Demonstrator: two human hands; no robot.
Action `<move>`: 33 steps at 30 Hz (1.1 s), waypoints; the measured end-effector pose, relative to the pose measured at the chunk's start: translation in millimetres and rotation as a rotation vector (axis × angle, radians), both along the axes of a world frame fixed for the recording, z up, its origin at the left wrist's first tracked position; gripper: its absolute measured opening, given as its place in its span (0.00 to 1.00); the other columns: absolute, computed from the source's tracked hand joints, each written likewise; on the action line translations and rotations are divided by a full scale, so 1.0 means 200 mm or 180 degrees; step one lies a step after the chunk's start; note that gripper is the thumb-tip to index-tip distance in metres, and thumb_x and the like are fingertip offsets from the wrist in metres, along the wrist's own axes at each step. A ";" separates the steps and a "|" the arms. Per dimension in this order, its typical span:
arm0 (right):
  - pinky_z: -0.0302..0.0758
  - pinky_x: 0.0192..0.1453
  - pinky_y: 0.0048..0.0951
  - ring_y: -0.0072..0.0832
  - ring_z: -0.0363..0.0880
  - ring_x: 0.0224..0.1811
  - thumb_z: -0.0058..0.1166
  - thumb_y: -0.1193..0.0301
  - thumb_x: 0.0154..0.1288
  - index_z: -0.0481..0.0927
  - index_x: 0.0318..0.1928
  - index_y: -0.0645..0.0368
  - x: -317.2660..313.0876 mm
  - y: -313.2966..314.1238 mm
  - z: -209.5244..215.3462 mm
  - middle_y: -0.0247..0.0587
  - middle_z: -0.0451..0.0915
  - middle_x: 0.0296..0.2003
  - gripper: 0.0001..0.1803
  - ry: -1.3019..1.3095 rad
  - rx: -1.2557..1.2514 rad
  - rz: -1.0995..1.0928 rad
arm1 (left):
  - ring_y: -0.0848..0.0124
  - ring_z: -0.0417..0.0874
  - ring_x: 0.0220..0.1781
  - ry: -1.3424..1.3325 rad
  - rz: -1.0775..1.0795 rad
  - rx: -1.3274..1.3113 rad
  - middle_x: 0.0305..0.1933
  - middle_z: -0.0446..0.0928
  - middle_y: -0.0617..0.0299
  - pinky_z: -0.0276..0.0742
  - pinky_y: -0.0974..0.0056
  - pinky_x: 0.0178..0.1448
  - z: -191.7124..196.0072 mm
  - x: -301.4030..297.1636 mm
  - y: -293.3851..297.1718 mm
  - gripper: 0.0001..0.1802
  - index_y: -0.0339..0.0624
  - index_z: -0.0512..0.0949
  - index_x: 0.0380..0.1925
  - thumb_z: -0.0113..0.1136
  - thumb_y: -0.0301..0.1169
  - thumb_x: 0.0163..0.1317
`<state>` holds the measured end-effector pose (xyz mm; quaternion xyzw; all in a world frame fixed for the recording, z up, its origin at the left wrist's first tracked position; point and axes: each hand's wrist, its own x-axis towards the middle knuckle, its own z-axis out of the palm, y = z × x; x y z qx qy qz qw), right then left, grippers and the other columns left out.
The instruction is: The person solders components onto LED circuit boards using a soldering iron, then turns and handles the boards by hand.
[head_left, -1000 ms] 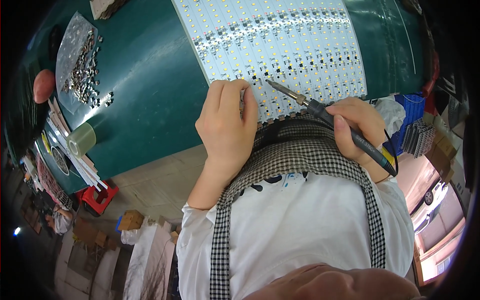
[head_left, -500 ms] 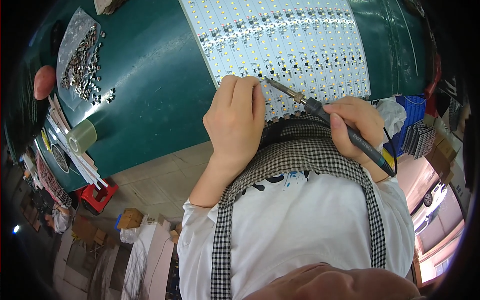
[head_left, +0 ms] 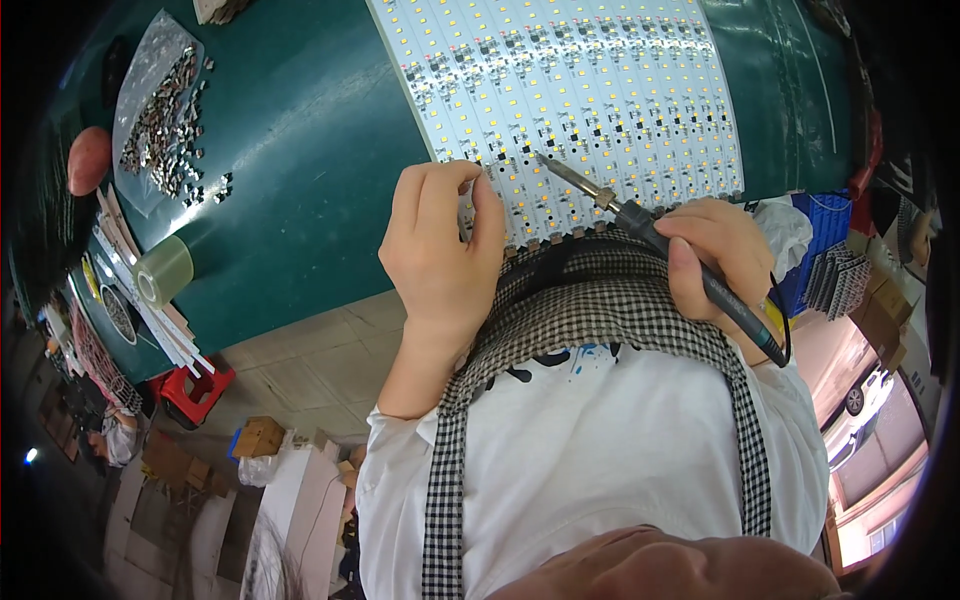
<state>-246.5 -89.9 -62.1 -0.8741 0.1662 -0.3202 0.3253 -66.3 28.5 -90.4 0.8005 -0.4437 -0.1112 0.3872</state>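
Gripping a black pen-shaped soldering iron [head_left: 637, 220], the right hand [head_left: 722, 258] aims its metal tip [head_left: 565, 173] at a white panel of yellow-dotted circuit strips [head_left: 560, 95], upper centre. The left hand [head_left: 438, 245] nearly pinches at the panel's lower left, any hold unclear. Black square chips [head_left: 527, 149] appear seated across most strips; what remains is too small to judge.

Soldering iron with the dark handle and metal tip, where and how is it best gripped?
Probably by the dark, slender handle, from the lower right, where the right hand holds it: the handle slants that way, while the metal tip, possibly hot, points up-left over the white circuit-board panel.
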 end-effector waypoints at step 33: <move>0.73 0.20 0.25 0.30 0.78 0.17 0.57 0.80 0.46 0.78 0.29 0.64 0.05 0.03 0.00 0.41 0.78 0.19 0.06 0.0001 -0.0005 0.0089 | 0.70 0.73 0.23 -0.0102 0.0017 -0.0079 0.28 0.71 0.63 0.68 0.69 0.24 -0.02 0.00 0.03 0.06 0.41 0.76 0.27 0.62 0.21 0.48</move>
